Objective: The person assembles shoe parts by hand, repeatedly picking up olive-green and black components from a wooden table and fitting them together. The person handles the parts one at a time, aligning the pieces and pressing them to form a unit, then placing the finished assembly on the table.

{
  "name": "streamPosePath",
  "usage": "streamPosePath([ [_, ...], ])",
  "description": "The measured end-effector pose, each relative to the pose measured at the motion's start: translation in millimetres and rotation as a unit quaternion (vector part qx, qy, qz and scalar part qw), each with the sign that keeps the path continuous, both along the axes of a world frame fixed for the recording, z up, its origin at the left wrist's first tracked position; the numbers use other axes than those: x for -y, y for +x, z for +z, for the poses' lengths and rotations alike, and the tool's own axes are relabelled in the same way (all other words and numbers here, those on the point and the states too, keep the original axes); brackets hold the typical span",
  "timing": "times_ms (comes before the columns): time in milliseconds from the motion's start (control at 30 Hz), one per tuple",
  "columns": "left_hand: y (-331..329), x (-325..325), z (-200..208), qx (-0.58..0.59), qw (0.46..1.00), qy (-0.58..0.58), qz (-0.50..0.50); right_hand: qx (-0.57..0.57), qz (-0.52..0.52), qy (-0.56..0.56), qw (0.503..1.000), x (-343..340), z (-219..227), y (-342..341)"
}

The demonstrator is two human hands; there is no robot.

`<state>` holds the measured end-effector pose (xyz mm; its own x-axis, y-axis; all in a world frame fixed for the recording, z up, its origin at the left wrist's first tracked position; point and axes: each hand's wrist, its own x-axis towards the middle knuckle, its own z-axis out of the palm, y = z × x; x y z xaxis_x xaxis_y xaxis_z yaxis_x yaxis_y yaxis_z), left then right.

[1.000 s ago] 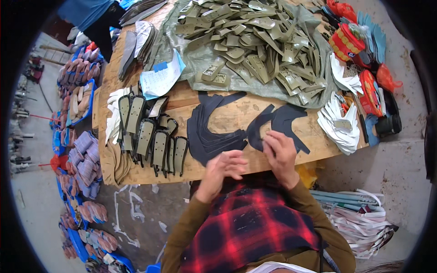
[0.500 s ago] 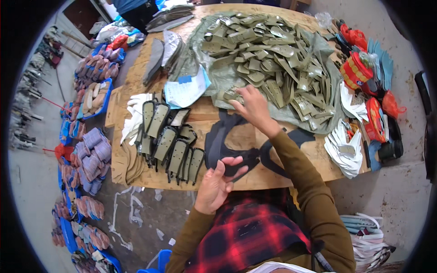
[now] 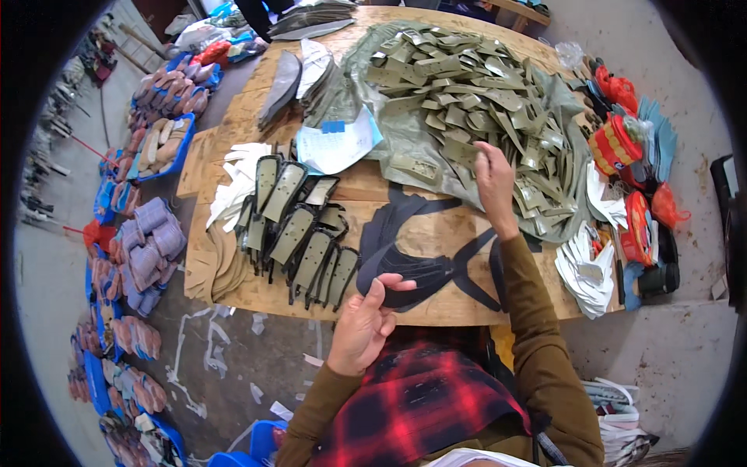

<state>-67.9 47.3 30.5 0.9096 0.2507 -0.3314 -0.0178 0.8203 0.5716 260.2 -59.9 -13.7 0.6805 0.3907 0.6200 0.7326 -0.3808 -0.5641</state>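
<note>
Toward the far right corner of the desk [image 3: 428, 311], perforated olive plates [image 3: 484, 86] lie piled around the pinched right hand [image 3: 496, 187]; taking one rim alone seems cleanest. Nearer, the half-curled left hand [image 3: 362, 328] meets black cutouts [image 3: 424, 272]; both grips unclear.

We face the table [image 3: 424, 237] | strip heap [image 3: 475, 93] on sheeting [image 3: 397, 128] at back | cutouts [image 3: 412, 271] nearer us | bound strips [image 3: 294, 231] left of cutouts
</note>
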Motion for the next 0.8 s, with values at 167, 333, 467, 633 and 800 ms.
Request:
streamPosePath([
  [167, 12.2, 13.5, -9.0, -0.001, 0.997, -0.058, 0.050, -0.567, 0.101, 0.364, 0.732, 64.9, -13.1, -37.0],
  [333, 28.0, 17.7, -12.4, 0.073, 0.976, -0.189, 0.083, -0.656, 0.167, 0.426, 0.601, 93.2, 17.3, -100.5],
  [467, 48.2, 30.3, -19.9, 0.088, 0.971, -0.213, 0.060, -0.700, 0.250, 0.395, 0.540, 101.3, 30.6, -168.5],
  [633, 51.1, 44.3, -23.3, 0.031, 0.984, -0.174, 0.030, -0.714, 0.161, 0.389, 0.559, 125.5, 22.5, -189.7],
  [800, 49.1, 54.9, -27.8, -0.009, 0.986, -0.167, 0.023, -0.721, 0.230, 0.408, 0.511, 137.3, 24.8, -179.4],
])
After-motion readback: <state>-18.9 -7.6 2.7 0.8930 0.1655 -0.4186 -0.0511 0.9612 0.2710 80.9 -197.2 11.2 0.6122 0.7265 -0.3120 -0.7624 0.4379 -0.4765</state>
